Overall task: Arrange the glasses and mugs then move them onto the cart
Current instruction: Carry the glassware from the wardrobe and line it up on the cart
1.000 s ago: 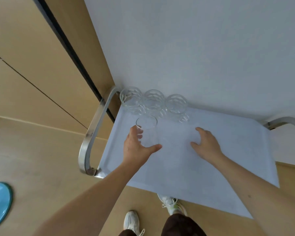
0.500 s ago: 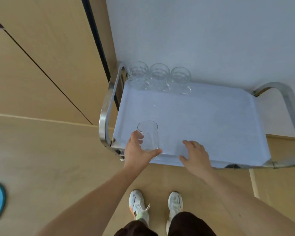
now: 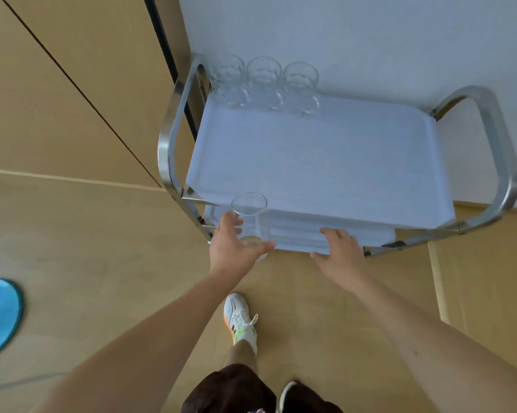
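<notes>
Against the white wall stood the cart (image 3: 486, 120), three mugs (image 3: 264, 81) lined along its top tray's far edge. Since a second ago, I saw my left hand (image 3: 231, 248) draw its one gripped glass (image 3: 249, 217) back off the tray to the near edge, while my right hand (image 3: 339, 253), fingers relaxed, retreated to the lower shelf's edge.

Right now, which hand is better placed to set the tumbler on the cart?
Left. The left hand already grips the plain tumbler at the cart's near left corner. The right hand lies spread by the lower shelf edge, holding nothing.
</notes>
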Motion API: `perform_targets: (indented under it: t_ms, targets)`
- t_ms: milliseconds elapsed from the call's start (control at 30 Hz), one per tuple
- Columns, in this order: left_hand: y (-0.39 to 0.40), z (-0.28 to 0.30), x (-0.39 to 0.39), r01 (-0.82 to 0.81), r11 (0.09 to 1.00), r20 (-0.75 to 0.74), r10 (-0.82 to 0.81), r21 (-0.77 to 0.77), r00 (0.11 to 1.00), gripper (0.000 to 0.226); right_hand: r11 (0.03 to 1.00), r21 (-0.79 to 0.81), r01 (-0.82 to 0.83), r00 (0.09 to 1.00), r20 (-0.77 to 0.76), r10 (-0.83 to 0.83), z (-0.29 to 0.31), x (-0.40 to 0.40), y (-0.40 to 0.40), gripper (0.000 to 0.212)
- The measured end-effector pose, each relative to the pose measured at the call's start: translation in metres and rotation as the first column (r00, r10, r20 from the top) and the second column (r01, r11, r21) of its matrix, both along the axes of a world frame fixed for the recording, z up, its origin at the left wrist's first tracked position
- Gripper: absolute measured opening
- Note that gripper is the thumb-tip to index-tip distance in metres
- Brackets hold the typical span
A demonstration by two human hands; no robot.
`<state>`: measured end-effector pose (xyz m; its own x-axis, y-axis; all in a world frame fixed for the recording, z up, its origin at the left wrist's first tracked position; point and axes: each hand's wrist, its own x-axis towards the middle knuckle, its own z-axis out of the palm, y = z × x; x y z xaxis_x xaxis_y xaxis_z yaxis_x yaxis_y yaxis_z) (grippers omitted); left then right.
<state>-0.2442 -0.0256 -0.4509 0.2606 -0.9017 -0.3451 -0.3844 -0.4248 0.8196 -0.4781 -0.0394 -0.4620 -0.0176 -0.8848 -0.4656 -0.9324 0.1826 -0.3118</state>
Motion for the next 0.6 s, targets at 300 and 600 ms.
perform_targets:
  t_ms: [300, 600]
  targets:
    - [0.078, 0.015, -0.048, 0.036, 0.997, 0.083, -0.03, -0.071, 0.996, 0.087, 0.999, -0.049, 0.011, 0.995, 0.097, -0.006, -0.003, -0.044, 0.07, 0.064]
    - [0.096, -0.044, -0.074, 0.071, 0.995, 0.098, -0.065, -0.069, 0.993, 0.077, 0.997, -0.073, 0.021, 0.993, 0.115, -0.013, -0.048, -0.054, 0.075, 0.065]
